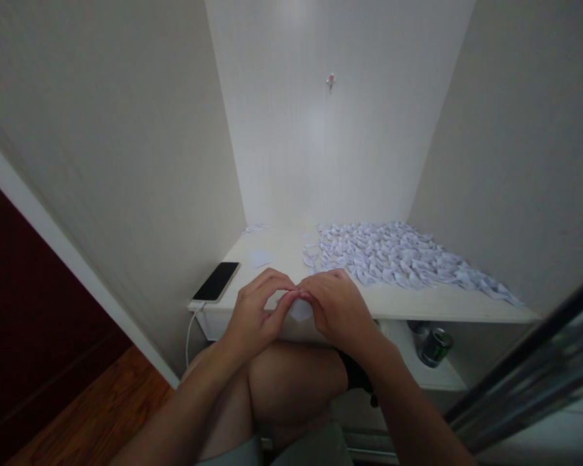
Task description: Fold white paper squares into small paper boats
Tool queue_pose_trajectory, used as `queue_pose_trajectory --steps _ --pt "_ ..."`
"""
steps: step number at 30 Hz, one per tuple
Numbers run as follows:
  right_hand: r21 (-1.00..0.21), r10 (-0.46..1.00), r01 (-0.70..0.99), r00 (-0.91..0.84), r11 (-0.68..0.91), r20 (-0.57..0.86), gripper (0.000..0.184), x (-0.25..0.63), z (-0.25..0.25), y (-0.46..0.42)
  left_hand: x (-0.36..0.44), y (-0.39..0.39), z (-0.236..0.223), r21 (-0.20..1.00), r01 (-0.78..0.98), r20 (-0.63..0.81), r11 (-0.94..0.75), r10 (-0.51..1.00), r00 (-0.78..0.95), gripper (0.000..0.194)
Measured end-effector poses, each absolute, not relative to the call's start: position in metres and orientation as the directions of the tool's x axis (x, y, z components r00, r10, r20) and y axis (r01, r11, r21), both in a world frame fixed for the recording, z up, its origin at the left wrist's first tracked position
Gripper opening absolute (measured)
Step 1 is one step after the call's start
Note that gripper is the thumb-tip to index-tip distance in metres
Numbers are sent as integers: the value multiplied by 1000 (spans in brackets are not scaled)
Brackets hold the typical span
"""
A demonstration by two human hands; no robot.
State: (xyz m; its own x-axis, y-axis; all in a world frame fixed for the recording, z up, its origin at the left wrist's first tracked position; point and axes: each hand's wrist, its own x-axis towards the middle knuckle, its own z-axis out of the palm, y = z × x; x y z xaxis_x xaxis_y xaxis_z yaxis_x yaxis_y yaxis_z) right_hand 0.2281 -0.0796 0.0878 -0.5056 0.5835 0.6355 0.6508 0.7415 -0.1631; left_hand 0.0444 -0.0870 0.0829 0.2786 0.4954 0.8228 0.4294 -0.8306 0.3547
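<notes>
Both hands meet in front of the white shelf's near edge, fingertips pinched together over a small white piece of paper (301, 310). My left hand (261, 310) holds the paper's top edge between thumb and fingers. From the other side, my right hand (337, 307) pinches the same edge, its fingers curled over. The lower part of the paper hangs below the fingertips; the pinched part is hidden. Beyond the hands, on the right of the shelf, spreads a large heap of small folded white papers (393, 255). A flat stack of white paper (261, 258) lies behind my left hand.
A phone (217, 282) with a white cable (189, 336) lies at the shelf's left edge. More paper bits (255, 229) sit in the back left corner. Below the shelf (490, 312), a dark green can (435, 347) stands on a lower board. Walls enclose three sides.
</notes>
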Motion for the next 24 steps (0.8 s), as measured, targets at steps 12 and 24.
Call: queue_pose_trajectory --steps 12,24 --pt "-34 563 738 -483 674 670 21 239 116 -100 73 -97 104 275 421 844 -864 427 326 16" --pt "-440 605 726 41 528 795 20 381 21 -101 75 -51 110 759 -173 593 -627 776 -215 26"
